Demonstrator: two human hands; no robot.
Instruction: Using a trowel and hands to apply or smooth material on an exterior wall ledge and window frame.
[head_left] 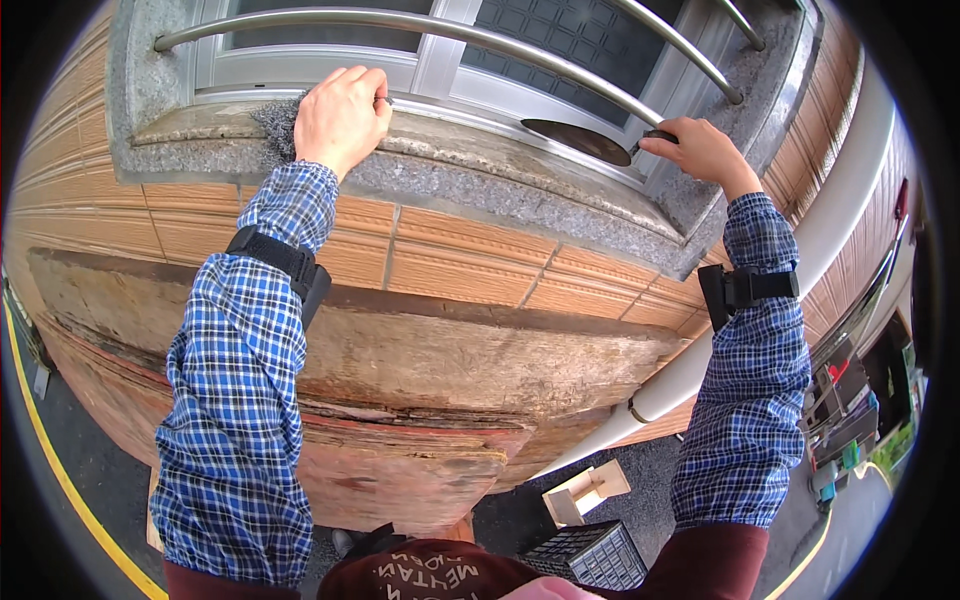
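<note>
My left hand (343,118) is closed at the sill's left part, knuckles up. A dark grey, rough, wool-like pad (274,132) sticks out beside it and hangs over the stone edge. A small dark end shows by the fingers; the rest of the grip is hidden. My right hand (700,152) is closed round the dark handle of a broad, pointed dark blade (580,140), a knife or trowel; I cannot tell which. Pointing left, the blade lies along the sill by the window frame. Both hands are at the grey stone window sill (520,190).
A curved metal bar (420,22) crosses the window (440,60). Below the sill are orange tiles (460,258) and weathered wooden boards (480,360). A white drainpipe (850,180) runs down at right. On the ground stand a black crate (590,556) and a small wooden box (585,492).
</note>
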